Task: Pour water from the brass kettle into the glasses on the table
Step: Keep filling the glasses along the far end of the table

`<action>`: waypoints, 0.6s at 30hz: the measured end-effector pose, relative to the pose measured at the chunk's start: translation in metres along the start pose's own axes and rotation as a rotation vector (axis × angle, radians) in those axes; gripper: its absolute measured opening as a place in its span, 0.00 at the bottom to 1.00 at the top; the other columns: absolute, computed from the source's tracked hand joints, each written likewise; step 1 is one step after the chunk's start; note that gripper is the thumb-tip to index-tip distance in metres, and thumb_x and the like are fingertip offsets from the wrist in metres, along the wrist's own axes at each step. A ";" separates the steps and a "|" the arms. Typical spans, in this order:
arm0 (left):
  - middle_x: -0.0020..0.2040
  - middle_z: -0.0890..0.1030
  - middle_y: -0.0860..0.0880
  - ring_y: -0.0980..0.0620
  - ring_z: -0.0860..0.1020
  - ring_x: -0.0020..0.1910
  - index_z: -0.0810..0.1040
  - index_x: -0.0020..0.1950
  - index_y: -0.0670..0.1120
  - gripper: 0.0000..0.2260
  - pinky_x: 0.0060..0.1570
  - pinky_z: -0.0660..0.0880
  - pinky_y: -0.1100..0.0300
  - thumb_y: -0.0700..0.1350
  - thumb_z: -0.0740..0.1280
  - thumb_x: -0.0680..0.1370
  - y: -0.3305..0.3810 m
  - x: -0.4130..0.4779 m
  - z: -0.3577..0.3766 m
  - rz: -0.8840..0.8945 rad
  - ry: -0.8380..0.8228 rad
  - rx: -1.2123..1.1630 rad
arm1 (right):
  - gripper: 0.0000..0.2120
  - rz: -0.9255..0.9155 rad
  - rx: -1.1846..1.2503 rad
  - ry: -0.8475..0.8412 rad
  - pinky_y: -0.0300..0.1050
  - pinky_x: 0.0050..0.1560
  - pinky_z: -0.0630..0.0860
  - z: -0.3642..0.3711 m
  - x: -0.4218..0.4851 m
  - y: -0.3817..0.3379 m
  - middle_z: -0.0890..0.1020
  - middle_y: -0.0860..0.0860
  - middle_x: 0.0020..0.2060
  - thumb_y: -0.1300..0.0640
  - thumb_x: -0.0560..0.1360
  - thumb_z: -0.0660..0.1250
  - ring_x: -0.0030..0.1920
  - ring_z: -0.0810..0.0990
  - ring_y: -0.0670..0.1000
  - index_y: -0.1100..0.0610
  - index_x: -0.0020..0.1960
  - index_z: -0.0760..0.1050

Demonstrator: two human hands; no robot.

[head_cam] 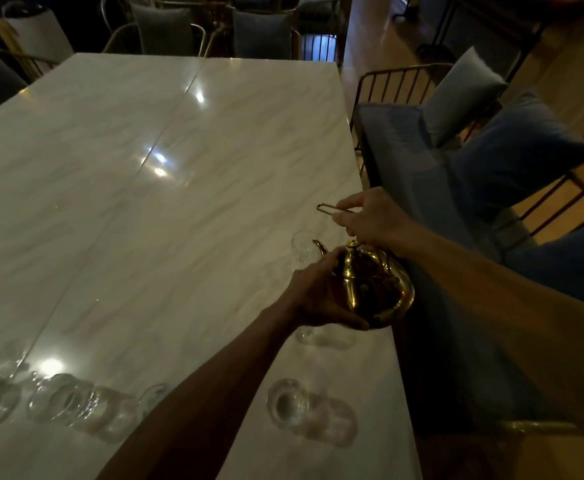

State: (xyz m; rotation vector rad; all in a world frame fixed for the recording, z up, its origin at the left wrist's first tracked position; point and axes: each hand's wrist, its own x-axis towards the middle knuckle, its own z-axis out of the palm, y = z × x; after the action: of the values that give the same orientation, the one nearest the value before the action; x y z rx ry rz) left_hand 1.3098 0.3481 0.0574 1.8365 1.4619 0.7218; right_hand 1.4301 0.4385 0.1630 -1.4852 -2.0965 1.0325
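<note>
Glasses [72, 400] crowd the near left corner of the pale marble desk [145, 168], a blurred cluster standing close together along the front edge. Chairs [162, 29] with grey-blue backs line the far end.

Towards the middle, the left forearm reaches in from the bottom and covers part of the desk front. Just right of it stands a single glass [289, 403], apart from the cluster. Farther up, a half-hidden glass [304, 333] shows only its base below the left wrist.

The left hand [318, 292] cups the side of the brass kettle [373, 285], fingers curled round its belly and thumb beneath. The kettle sits in the air above the desk's right edge. Its spout [320, 247] points left at a far glass [301, 249] standing just beside the tip.

Above the lid, the right hand [370, 220] pinches the thin wire handle [325, 207], fingers closed on it, with the loop's end sticking out to the left.

Right of the desk stands a metal-framed chair holding a grey cushion [463, 95] and a blue cushion [512, 150].
</note>
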 end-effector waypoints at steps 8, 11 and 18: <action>0.74 0.74 0.51 0.57 0.71 0.68 0.59 0.81 0.52 0.51 0.62 0.70 0.69 0.45 0.85 0.65 -0.031 0.038 -0.008 -0.103 -0.006 -0.211 | 0.14 0.035 -0.075 -0.107 0.55 0.47 0.83 0.008 0.056 -0.011 0.82 0.55 0.45 0.58 0.77 0.67 0.47 0.84 0.56 0.61 0.62 0.77; 0.68 0.73 0.61 0.67 0.72 0.62 0.60 0.80 0.53 0.50 0.54 0.70 0.79 0.43 0.85 0.65 -0.044 0.046 -0.007 -0.120 -0.001 -0.249 | 0.10 0.049 -0.113 -0.128 0.51 0.41 0.82 0.014 0.071 -0.010 0.83 0.59 0.44 0.58 0.77 0.68 0.41 0.84 0.58 0.62 0.56 0.80; 0.66 0.74 0.62 0.71 0.73 0.61 0.65 0.78 0.52 0.47 0.58 0.70 0.76 0.44 0.85 0.64 -0.058 0.058 0.001 -0.152 0.006 -0.309 | 0.10 0.059 -0.166 -0.145 0.37 0.24 0.72 0.021 0.095 -0.009 0.84 0.60 0.39 0.60 0.76 0.68 0.28 0.76 0.48 0.65 0.53 0.81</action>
State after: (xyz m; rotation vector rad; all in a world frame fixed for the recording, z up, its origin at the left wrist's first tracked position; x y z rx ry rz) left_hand 1.2878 0.4134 0.0123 1.4749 1.3892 0.8267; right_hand 1.3747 0.5165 0.1452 -1.6029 -2.3016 1.0375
